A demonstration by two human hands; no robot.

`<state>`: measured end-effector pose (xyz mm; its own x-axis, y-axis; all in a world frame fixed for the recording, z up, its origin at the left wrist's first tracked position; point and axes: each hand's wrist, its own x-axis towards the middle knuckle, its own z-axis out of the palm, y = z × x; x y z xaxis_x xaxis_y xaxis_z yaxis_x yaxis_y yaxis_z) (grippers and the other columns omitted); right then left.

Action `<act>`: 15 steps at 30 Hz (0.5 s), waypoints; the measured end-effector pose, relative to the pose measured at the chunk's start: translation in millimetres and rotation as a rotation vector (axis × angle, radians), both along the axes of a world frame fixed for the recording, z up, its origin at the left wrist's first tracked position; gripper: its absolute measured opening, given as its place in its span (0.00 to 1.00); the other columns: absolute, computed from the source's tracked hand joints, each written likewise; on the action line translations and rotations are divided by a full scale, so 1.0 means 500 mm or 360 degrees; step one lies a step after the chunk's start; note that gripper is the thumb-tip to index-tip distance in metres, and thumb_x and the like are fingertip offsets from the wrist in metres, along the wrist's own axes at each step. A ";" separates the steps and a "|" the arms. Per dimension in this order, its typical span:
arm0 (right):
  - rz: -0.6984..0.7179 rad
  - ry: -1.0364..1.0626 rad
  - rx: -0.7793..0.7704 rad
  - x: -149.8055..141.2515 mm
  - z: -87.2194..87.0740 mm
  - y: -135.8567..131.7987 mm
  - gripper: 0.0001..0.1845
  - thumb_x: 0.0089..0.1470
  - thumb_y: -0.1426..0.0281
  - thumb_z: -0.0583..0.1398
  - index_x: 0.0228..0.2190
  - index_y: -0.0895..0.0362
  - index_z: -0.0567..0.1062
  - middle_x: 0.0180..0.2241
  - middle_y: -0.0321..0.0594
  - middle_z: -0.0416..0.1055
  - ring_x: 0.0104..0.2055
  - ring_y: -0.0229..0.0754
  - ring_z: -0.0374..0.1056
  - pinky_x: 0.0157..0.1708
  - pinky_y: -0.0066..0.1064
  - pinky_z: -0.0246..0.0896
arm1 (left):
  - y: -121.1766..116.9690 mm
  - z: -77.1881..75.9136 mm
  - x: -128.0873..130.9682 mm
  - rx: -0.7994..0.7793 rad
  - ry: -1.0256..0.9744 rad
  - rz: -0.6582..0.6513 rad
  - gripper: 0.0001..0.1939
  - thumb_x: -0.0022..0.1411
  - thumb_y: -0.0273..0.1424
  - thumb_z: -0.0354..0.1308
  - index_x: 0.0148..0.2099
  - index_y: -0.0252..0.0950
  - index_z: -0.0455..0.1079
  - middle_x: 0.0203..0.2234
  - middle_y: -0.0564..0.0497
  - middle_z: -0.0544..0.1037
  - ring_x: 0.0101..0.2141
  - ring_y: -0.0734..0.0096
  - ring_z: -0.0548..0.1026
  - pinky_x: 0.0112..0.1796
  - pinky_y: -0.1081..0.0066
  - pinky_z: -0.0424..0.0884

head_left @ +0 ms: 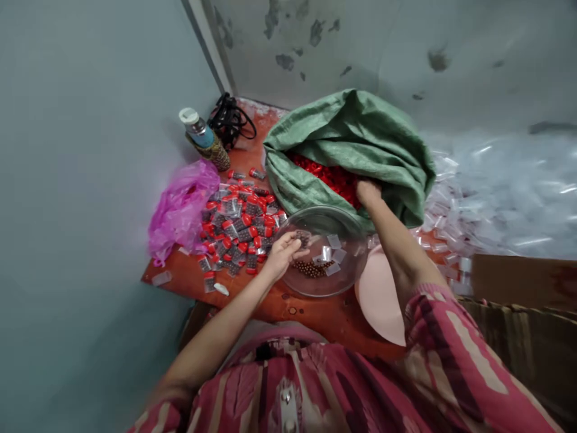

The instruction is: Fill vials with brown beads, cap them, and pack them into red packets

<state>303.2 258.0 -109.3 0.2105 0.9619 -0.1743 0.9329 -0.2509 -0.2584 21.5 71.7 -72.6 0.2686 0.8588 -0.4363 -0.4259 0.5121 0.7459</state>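
Observation:
My left hand (285,255) grips a small clear plastic container (303,239) filled with dark beads, over the left side of a clear bowl (333,291). Brown round beads (311,269) and several empty clear containers (334,255) lie in that bowl. My right hand (368,192) reaches into a green sack (297,129), among many red caps (327,174); its fingers are hidden there. Left of the bowl spreads a heap of filled containers with red caps (238,228).
A pink plastic bag (183,207), a bottle (205,138) and black cables (229,117) stand at the left back. A pale pink dish (381,294) sits right of the bowl. Many clear containers (505,192) are piled at right, behind cardboard (518,279). Walls border the orange table (270,310).

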 end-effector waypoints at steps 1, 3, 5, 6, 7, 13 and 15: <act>0.0013 -0.0061 -0.0047 -0.001 -0.011 0.005 0.13 0.51 0.77 0.52 0.35 0.66 0.76 0.36 0.62 0.73 0.43 0.56 0.69 0.43 0.46 0.59 | 0.004 0.006 0.004 -0.0040 -0.0076 0.0022 0.20 0.50 0.38 0.62 0.43 0.33 0.66 0.41 0.44 0.75 0.41 0.62 0.75 0.43 0.59 0.71; 0.0038 -0.0164 -0.0120 -0.003 -0.026 0.008 0.15 0.51 0.79 0.51 0.35 0.70 0.75 0.35 0.67 0.71 0.44 0.59 0.68 0.42 0.49 0.58 | 0.014 0.016 0.010 -0.0092 -0.0173 0.0045 0.21 0.51 0.40 0.61 0.43 0.32 0.67 0.41 0.42 0.76 0.41 0.59 0.75 0.43 0.58 0.72; 0.0064 -0.0236 -0.0174 -0.003 -0.027 0.002 0.15 0.51 0.79 0.51 0.35 0.71 0.75 0.35 0.69 0.71 0.43 0.61 0.68 0.40 0.50 0.59 | 0.023 0.020 0.013 -0.0111 -0.0219 0.0043 0.22 0.54 0.43 0.57 0.44 0.31 0.67 0.41 0.40 0.75 0.43 0.57 0.75 0.43 0.58 0.72; 0.0078 -0.0264 -0.0185 -0.001 -0.023 -0.004 0.14 0.51 0.77 0.52 0.35 0.71 0.74 0.35 0.68 0.71 0.43 0.61 0.68 0.40 0.50 0.59 | 0.026 0.022 0.014 -0.0108 -0.0226 0.0034 0.23 0.56 0.45 0.55 0.44 0.31 0.67 0.42 0.39 0.75 0.44 0.56 0.74 0.43 0.58 0.71; 0.0087 -0.0287 -0.0180 0.002 -0.014 -0.011 0.14 0.51 0.75 0.53 0.37 0.69 0.74 0.35 0.66 0.71 0.42 0.61 0.69 0.39 0.49 0.60 | 0.029 0.023 0.015 -0.0102 -0.0222 0.0022 0.25 0.57 0.47 0.52 0.45 0.31 0.67 0.43 0.39 0.75 0.45 0.55 0.73 0.44 0.58 0.71; -0.0071 -0.0019 0.0240 -0.003 0.077 -0.102 0.19 0.46 0.56 0.60 0.34 0.59 0.71 0.31 0.46 0.73 0.35 0.48 0.69 0.35 0.39 0.61 | 0.032 0.031 0.035 -0.0034 -0.0135 -0.0043 0.29 0.52 0.50 0.56 0.46 0.30 0.67 0.41 0.39 0.76 0.42 0.57 0.75 0.41 0.60 0.73; -0.0030 0.0455 0.0380 -0.023 0.111 -0.155 0.19 0.43 0.54 0.61 0.29 0.57 0.70 0.25 0.39 0.70 0.28 0.42 0.66 0.30 0.33 0.60 | 0.028 0.034 0.043 0.0039 -0.0045 -0.0061 0.27 0.47 0.44 0.63 0.46 0.31 0.69 0.39 0.43 0.77 0.39 0.61 0.76 0.40 0.61 0.73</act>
